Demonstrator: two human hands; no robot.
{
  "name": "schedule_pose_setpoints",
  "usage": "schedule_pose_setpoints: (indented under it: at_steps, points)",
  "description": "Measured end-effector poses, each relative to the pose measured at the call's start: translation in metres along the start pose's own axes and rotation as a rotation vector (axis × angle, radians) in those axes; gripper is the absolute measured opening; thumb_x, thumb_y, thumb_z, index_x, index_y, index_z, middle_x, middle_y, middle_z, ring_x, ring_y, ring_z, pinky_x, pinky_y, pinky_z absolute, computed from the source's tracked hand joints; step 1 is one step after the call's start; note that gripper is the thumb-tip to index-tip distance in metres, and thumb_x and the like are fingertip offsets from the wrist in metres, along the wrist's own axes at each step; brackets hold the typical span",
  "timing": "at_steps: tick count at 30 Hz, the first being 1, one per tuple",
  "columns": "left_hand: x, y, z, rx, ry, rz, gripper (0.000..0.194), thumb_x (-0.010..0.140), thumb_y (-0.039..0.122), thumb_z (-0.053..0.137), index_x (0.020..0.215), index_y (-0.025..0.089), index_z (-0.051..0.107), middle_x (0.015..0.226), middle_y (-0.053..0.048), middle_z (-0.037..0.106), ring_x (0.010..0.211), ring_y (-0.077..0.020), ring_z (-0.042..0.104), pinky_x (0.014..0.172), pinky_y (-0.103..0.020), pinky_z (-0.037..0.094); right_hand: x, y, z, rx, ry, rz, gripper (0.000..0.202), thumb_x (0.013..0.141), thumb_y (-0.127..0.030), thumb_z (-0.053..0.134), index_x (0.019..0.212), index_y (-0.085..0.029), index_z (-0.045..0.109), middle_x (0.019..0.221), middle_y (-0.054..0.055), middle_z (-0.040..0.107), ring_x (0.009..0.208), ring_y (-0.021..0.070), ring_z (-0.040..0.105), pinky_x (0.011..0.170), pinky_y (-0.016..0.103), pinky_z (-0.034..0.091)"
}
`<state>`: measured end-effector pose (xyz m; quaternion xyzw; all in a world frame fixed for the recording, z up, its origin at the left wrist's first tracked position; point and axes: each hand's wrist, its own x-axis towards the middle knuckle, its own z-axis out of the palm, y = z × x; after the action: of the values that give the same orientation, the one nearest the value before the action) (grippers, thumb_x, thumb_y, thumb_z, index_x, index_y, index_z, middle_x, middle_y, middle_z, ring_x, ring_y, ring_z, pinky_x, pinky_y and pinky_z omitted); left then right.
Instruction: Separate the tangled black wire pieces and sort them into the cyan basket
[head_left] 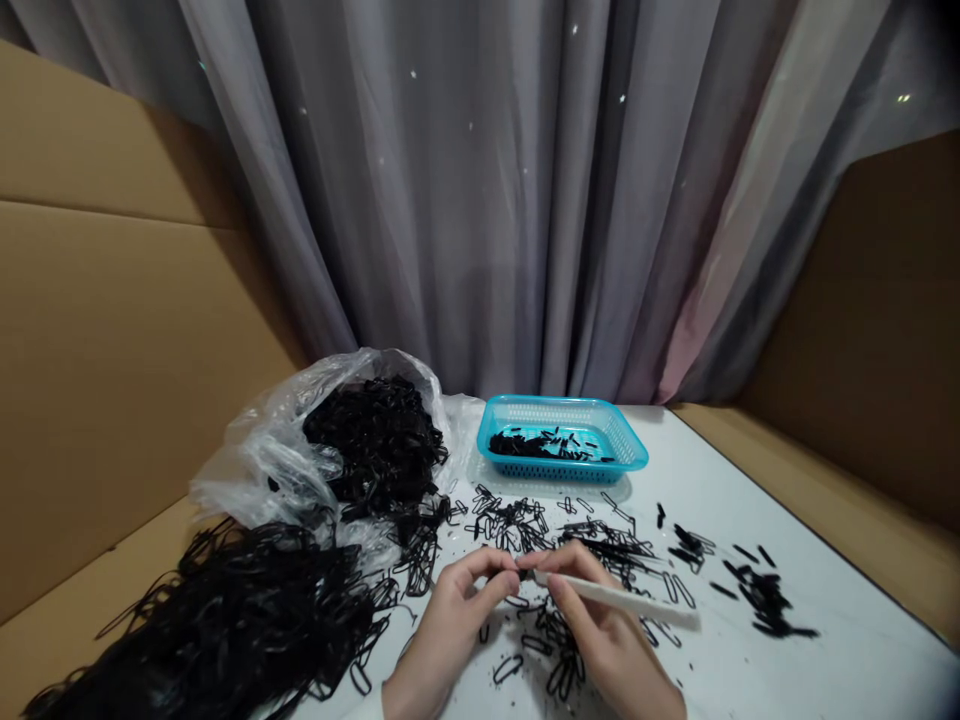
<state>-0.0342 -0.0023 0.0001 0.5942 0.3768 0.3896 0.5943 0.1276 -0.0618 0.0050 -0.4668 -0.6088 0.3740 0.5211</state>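
Observation:
My left hand (pixel 457 615) is closed in a pinch, its thumb and forefinger on a tiny black piece (pixel 525 575) that is mostly hidden by the fingertips. In my right hand (pixel 600 635) lies a long, flat white stick-like tool (pixel 637 598), gripped between thumb and fingers and pointing at the left fingertips. The tool's tip is too covered to make out. Both hands meet over a white tabletop (pixel 705 680). Around and beneath them lie many thin black loops (pixel 562 660), with more loops (pixel 510 520) just beyond the fingers.
A blue perforated basket (pixel 634 455) holding small black pieces stands at the back. At left, a clear plastic bag (pixel 262 450) spills black strands beside a large black heap (pixel 225 620). Small black piles (pixel 765 600) lie at right. Cardboard walls (pixel 112 350) and a grey curtain (pixel 465 200) surround the table.

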Motion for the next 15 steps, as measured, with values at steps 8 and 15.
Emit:
schedule_pose_setpoints:
  at_steps: [8,15]
  points:
    - [-0.0014,0.006,0.002,0.035,-0.007,-0.006,0.017,0.076,0.033,0.065,0.072,0.017,0.065,0.07,-0.001,0.058,0.073,-0.0163,0.051,0.07,-0.025,0.039,-0.0002,0.0084,-0.0001,-0.149,0.0,0.0,0.029,0.096,-0.042,0.038,0.1,-0.025,0.061,0.099,0.004,0.066,0.096,0.0189,0.06,0.083,0.033,0.044]
    - [-0.0047,0.0042,0.0077,0.009,-0.029,-0.037,0.019,0.076,0.034,0.066,0.073,0.016,0.066,0.072,-0.002,0.06,0.074,-0.0161,0.05,0.07,-0.025,0.039,0.0014,0.0076,0.0029,-0.244,0.022,0.036,0.032,0.096,-0.045,0.037,0.093,-0.023,0.06,0.088,0.003,0.065,0.086,0.0183,0.06,0.074,0.03,0.042]
